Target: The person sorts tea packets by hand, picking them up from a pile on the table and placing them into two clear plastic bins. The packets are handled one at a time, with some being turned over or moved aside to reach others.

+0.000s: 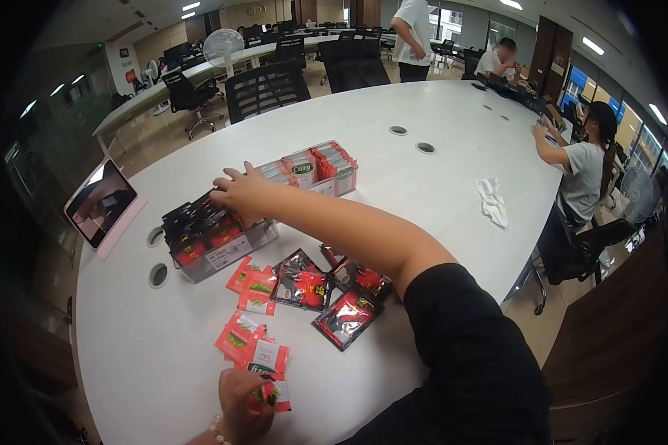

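My right hand (243, 196) reaches across to a clear plastic bin (256, 241) filled with black-and-red sachets (208, 226). Its fingers are spread at the top of the sachets; the palm side is hidden. Near the front edge, my left hand (246, 406) pinches a pink sachet (280, 397) at the lower end of a row of pink sachets (263, 285) lying on the table. Several loose black-and-red sachets (302, 285) lie in an overlapping group beneath my right forearm. A second clear bin (345, 182), behind that arm, holds upright pink and red "Cozy" sachets.
A tablet (100, 200) in a pink stand is on the left of the white table (378, 167). Round cable holes (159, 275) lie beside the first bin. A crumpled tissue (490, 202) rests on the right. One person (583, 167) sits at the right edge; others are farther back.
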A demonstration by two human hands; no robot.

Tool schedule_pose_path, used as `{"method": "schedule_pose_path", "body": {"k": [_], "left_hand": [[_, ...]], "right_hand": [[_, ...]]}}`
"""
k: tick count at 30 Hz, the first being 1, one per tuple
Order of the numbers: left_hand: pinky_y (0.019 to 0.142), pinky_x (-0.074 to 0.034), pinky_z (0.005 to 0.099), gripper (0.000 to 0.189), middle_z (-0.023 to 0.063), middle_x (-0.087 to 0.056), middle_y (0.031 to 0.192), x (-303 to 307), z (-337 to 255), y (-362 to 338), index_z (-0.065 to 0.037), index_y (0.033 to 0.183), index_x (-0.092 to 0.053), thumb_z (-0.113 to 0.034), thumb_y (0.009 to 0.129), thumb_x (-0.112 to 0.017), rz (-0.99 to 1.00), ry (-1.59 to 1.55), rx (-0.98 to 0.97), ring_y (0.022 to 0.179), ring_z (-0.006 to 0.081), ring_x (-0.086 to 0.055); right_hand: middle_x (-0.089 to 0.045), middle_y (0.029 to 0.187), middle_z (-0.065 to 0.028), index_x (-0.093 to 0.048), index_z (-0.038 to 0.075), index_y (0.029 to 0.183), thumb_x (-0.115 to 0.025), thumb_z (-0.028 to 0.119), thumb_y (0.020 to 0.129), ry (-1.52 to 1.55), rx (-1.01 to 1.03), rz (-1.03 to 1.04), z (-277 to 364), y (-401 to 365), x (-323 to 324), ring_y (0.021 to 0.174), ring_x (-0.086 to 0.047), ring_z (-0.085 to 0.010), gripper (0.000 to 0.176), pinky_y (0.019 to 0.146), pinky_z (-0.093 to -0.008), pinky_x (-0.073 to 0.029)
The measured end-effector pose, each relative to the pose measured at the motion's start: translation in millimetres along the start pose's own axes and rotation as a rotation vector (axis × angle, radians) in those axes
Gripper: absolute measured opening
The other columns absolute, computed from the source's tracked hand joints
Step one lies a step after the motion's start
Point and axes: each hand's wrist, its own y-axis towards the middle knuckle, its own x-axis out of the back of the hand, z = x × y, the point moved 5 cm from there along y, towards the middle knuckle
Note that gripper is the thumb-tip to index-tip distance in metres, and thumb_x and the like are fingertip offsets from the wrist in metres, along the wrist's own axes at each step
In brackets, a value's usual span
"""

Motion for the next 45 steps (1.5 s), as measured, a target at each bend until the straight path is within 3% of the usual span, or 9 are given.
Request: {"method": "schedule_pose_path", "body": {"k": [4,13,19,22,31,37,41,43,45], "left_hand": [[0.076,-0.039,0.0382,0.032,0.0063,-0.062,0.088,0.9,0.1,-0.6,-0.008,0.108,-0.048,-0.001,0.077,-0.054,0.001,0.015,0.0,0.079,0.0233,-0.056],[0.076,-0.04,0.0381,0.034,0.0066,-0.063,0.09,0.3,1.4,-1.9,-0.008,0.108,-0.047,-0.001,0.076,-0.054,0.012,-0.004,0.024,0.079,0.0232,-0.056],[0.076,-0.04,0.0378,0.033,0.0069,-0.063,0.09,1.0,-1.9,1.0,-0.008,0.108,-0.047,0.0,0.077,-0.054,0.003,-0.011,0.0,0.079,0.0234,-0.056],[0.075,-0.041,0.0378,0.032,0.0069,-0.063,0.09,1.7,-3.1,2.8,-0.007,0.108,-0.048,-0.001,0.077,-0.055,0.005,-0.02,0.01,0.078,0.0238,-0.056],[0.073,-0.042,0.0372,0.03,0.0078,-0.063,0.088,-0.2,0.6,-2.2,-0.007,0.107,-0.047,-0.003,0.079,-0.056,-0.017,0.002,-0.028,0.078,0.0237,-0.057],[0.073,-0.043,0.0369,0.031,0.0083,-0.063,0.088,-0.3,0.9,-2.2,-0.006,0.107,-0.048,-0.001,0.078,-0.056,-0.015,-0.003,-0.034,0.078,0.0242,-0.058],[0.068,-0.042,0.038,0.031,0.0083,-0.061,0.088,0.3,1.6,-0.9,-0.009,0.103,-0.051,-0.005,0.075,-0.062,-0.04,-0.016,-0.016,0.075,0.0266,-0.058],[0.068,-0.042,0.038,0.031,0.0084,-0.061,0.088,-0.1,1.9,0.6,-0.009,0.103,-0.05,-0.005,0.075,-0.062,-0.03,-0.024,-0.015,0.075,0.0265,-0.058],[0.067,-0.042,0.0382,0.031,0.0088,-0.06,0.087,-0.7,2.1,2.1,-0.008,0.103,-0.051,-0.005,0.075,-0.062,-0.033,-0.028,-0.01,0.074,0.0268,-0.058]], "right_hand": [[-0.052,0.118,-0.0094,-0.045,0.016,0.121,-0.084,0.032,0.054,0.118,-0.043,0.098,-4.9,8.3,-9.8,0.113,-0.052,-0.0333,0.079,0.085,-0.0541,-0.043],[-0.056,0.104,-0.0092,-0.045,0.018,0.118,-0.083,0.029,0.059,0.157,-0.025,-0.111,-15.6,-1.1,-9.2,0.098,-0.058,-0.0322,0.071,0.076,-0.042,-0.048],[-0.055,0.111,-0.0119,-0.027,0.033,0.143,-0.085,0.032,0.054,0.128,-0.012,-0.026,-14.8,-5.7,-7.2,0.099,-0.058,-0.0342,0.106,0.082,-0.0426,-0.047],[-0.055,0.114,-0.013,-0.016,0.038,0.147,-0.085,0.034,0.053,0.089,0.007,0.114,-18.1,-1.4,-8.1,0.1,-0.058,-0.0346,0.117,0.084,-0.0433,-0.046],[-0.054,0.116,-0.0111,-0.018,0.043,0.145,-0.084,0.033,0.058,0.003,0.045,0.123,-11.2,-0.3,-6.4,0.103,-0.058,-0.0329,0.11,0.084,-0.044,-0.047],[-0.05,0.127,-0.0128,-0.024,0.036,0.144,-0.078,0.03,0.067,-0.044,-0.014,-0.243,-3.1,-32.2,43.7,0.111,-0.053,-0.0348,0.095,0.093,-0.0457,-0.042],[-0.053,0.126,-0.016,-0.037,0.022,0.14,-0.074,0.028,0.075,0.21,-0.025,-0.139,7.6,-99.9,88.8,0.112,-0.053,-0.0354,0.074,0.098,-0.0467,-0.039],[-0.056,0.122,-0.0169,-0.041,0.015,0.137,-0.073,0.029,0.077,0.542,-0.057,0.15,6.3,-145.6,107.1,0.113,-0.053,-0.0324,0.07,0.099,-0.0418,-0.04],[-0.057,0.12,-0.0156,-0.043,0.011,0.135,-0.073,0.025,0.076,0.637,-0.205,0.332,2.2,-197.4,110.0,0.112,-0.054,-0.0288,0.068,0.096,-0.0375,-0.043]]}}
